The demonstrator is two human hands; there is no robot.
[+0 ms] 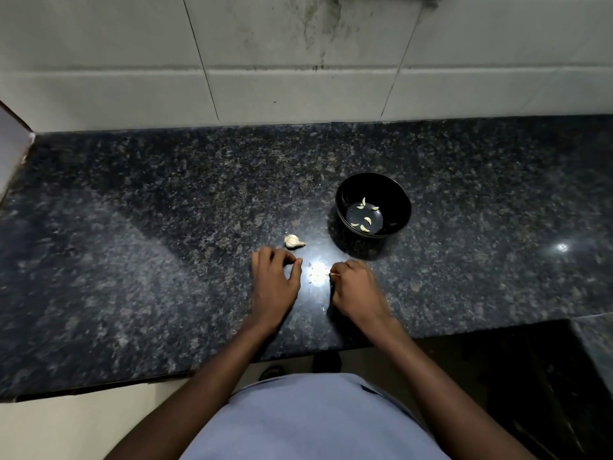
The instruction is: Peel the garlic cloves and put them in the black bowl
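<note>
Right hand (pixel 353 287) pinching garlic skin (pixel 334 275), left hand (pixel 273 280) loosely curled, garlic piece (pixel 293 241) just beyond it, black bowl (pixel 396 197) near

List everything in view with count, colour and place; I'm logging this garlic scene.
bowl: one, black, on counter, right of centre
peeled cloves: about six, pale yellow, inside bowl
garlic piece: one, whitish, on counter left of bowl
counter: one, dark speckled granite
wall tiles: pale grey, stained, behind counter
shirt: light blue, bottom
left hand: fingers curled, beside garlic piece
right hand: pinching a small pale scrap, near bowl
</note>
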